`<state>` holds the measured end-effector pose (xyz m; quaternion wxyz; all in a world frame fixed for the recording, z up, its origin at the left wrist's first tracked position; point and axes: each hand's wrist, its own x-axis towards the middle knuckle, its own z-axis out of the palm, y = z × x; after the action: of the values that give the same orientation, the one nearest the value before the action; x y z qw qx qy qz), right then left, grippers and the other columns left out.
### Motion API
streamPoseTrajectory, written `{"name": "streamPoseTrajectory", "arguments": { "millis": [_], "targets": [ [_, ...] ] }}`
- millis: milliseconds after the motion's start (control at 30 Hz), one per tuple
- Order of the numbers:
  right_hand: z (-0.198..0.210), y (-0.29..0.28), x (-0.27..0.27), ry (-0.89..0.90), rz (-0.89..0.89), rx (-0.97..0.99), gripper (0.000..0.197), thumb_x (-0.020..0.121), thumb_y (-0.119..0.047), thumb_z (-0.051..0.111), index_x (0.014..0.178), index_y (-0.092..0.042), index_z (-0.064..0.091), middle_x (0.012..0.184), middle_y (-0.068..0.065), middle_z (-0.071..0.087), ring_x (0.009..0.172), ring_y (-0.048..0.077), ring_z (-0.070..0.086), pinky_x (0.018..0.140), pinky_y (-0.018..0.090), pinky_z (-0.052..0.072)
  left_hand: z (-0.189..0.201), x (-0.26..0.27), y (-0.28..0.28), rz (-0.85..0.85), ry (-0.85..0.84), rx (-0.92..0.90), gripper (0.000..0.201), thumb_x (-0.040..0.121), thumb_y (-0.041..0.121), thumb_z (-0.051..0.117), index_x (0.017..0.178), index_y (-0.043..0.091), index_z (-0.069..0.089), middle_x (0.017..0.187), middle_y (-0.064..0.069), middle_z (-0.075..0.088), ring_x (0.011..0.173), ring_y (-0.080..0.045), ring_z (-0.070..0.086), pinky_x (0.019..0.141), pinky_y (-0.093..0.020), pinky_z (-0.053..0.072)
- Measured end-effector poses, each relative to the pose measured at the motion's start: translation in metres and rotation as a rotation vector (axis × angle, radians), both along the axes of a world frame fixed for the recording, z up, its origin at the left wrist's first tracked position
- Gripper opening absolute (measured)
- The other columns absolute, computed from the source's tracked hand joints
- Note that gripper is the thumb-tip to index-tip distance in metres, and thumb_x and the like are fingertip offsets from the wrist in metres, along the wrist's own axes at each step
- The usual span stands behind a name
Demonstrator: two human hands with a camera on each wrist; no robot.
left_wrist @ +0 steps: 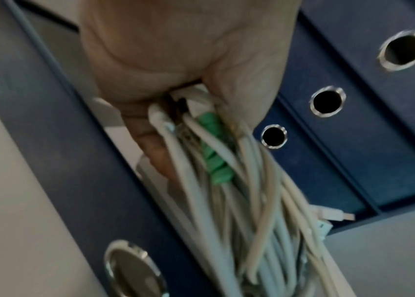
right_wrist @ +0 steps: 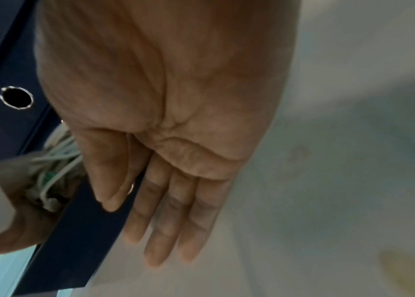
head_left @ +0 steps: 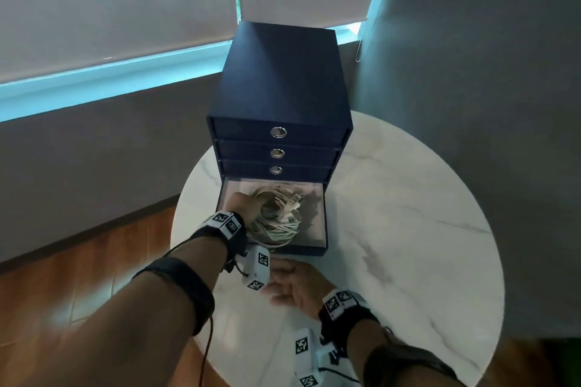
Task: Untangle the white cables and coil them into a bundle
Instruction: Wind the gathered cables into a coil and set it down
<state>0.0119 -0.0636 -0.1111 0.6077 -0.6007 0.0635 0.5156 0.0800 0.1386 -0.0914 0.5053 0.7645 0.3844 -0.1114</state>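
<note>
A tangle of white cables point(head_left: 278, 214) lies in the pulled-out bottom drawer point(head_left: 323, 220) of a dark blue drawer box point(head_left: 283, 85). My left hand point(head_left: 246, 203) reaches into the drawer and grips a thick bunch of the cables point(left_wrist: 226, 191); a green ribbed sleeve point(left_wrist: 213, 152) shows among them. Several white plug ends point(left_wrist: 333, 215) stick out of the bunch. My right hand point(head_left: 292, 286) hovers over the table just in front of the drawer, fingers point(right_wrist: 165, 231) straight and together, holding nothing.
The box stands at the far side of a round white marble table point(head_left: 408, 229). Its three upper drawers point(head_left: 278, 152) are closed, each with a metal ring pull. Wooden floor point(head_left: 78, 276) lies left of the table; a grey wall and window blinds stand behind.
</note>
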Motion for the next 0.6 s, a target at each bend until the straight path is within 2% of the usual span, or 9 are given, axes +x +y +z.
{"name": "streamPoseTrajectory", "arguments": {
  "millis": [67,133,200,267,333,433,500,533,600],
  "targets": [
    [0.009,-0.012,0.01,-0.012,0.053,-0.009,0.024,0.098,-0.01,0.052,0.115,-0.015,0.068,0.11,0.009,0.074,0.101,0.029,0.071,0.09,0.044,0.056,-0.009,0.007,-0.003,-0.002,0.041,0.019,0.062,0.084,0.047,0.074,0.115,-0.006,0.065,0.109,-0.019,0.071,0.098,-0.035,0.068,0.088,-0.042,0.056],
    [0.021,-0.022,0.021,-0.064,0.133,-0.034,0.021,0.094,-0.003,0.053,0.102,-0.009,0.072,0.101,0.011,0.075,0.086,0.026,0.073,0.077,0.035,0.057,-0.018,0.013,-0.004,0.015,0.063,0.013,0.059,0.089,0.041,0.07,0.121,-0.007,0.063,0.116,-0.021,0.068,0.104,-0.037,0.066,0.095,-0.046,0.054],
    [0.036,-0.029,0.032,-0.133,0.175,-0.024,0.028,0.081,0.005,0.049,0.087,-0.005,0.074,0.085,0.013,0.075,0.065,0.02,0.066,0.058,0.026,0.05,-0.019,0.017,-0.006,0.042,0.06,0.008,0.062,0.089,0.044,0.069,0.124,-0.007,0.061,0.12,-0.021,0.067,0.108,-0.038,0.065,0.096,-0.046,0.053],
    [0.052,-0.03,0.043,-0.269,0.182,-0.009,0.03,0.066,0.003,0.044,0.076,-0.003,0.072,0.068,0.01,0.07,0.051,0.016,0.057,0.049,0.023,0.042,-0.019,0.021,-0.008,0.077,0.048,0.013,0.068,0.087,0.051,0.069,0.124,-0.005,0.062,0.121,-0.021,0.068,0.107,-0.037,0.065,0.094,-0.043,0.053],
    [0.064,-0.027,0.054,-0.486,0.146,-0.072,0.027,0.07,0.003,0.044,0.07,-0.005,0.07,0.058,0.005,0.066,0.045,0.012,0.052,0.048,0.025,0.042,-0.021,0.024,-0.01,0.155,0.04,0.008,0.078,0.081,0.061,0.071,0.126,-0.003,0.061,0.12,-0.019,0.068,0.107,-0.037,0.064,0.087,-0.037,0.051],
    [0.075,-0.015,0.073,-1.016,0.063,-0.26,0.027,0.088,-0.003,0.049,0.084,-0.015,0.072,0.079,-0.001,0.07,0.065,0.013,0.062,0.066,0.034,0.054,-0.021,0.026,-0.016,0.205,0.038,0.061,0.081,0.081,0.067,0.067,0.124,-0.002,0.059,0.117,-0.017,0.067,0.104,-0.036,0.064,0.082,-0.036,0.048],
    [0.079,-0.004,0.082,-1.358,0.141,-0.338,0.024,0.094,-0.013,0.05,0.109,-0.017,0.069,0.106,-0.003,0.066,0.092,0.01,0.062,0.081,0.024,0.052,-0.018,0.023,-0.019,0.188,0.019,0.109,0.074,0.086,0.07,0.057,0.111,0.001,0.061,0.103,-0.015,0.065,0.091,-0.033,0.061,0.075,-0.035,0.043],
    [0.076,0.001,0.086,-1.458,0.23,-0.365,0.03,0.095,-0.017,0.049,0.122,-0.017,0.063,0.119,-0.002,0.061,0.105,0.011,0.058,0.089,0.024,0.049,-0.017,0.022,-0.019,0.165,0.014,0.138,0.071,0.089,0.071,0.052,0.106,0.002,0.061,0.097,-0.015,0.064,0.087,-0.032,0.06,0.074,-0.035,0.042],
    [0.065,0.011,0.091,-1.499,0.422,-0.449,0.048,0.096,-0.029,0.049,0.142,-0.017,0.045,0.144,0.0,0.044,0.13,0.018,0.045,0.106,0.034,0.042,-0.02,0.02,-0.016,0.124,0.017,0.172,0.072,0.091,0.07,0.047,0.102,0.001,0.063,0.095,-0.015,0.067,0.088,-0.034,0.063,0.077,-0.036,0.049]
  ]
}}
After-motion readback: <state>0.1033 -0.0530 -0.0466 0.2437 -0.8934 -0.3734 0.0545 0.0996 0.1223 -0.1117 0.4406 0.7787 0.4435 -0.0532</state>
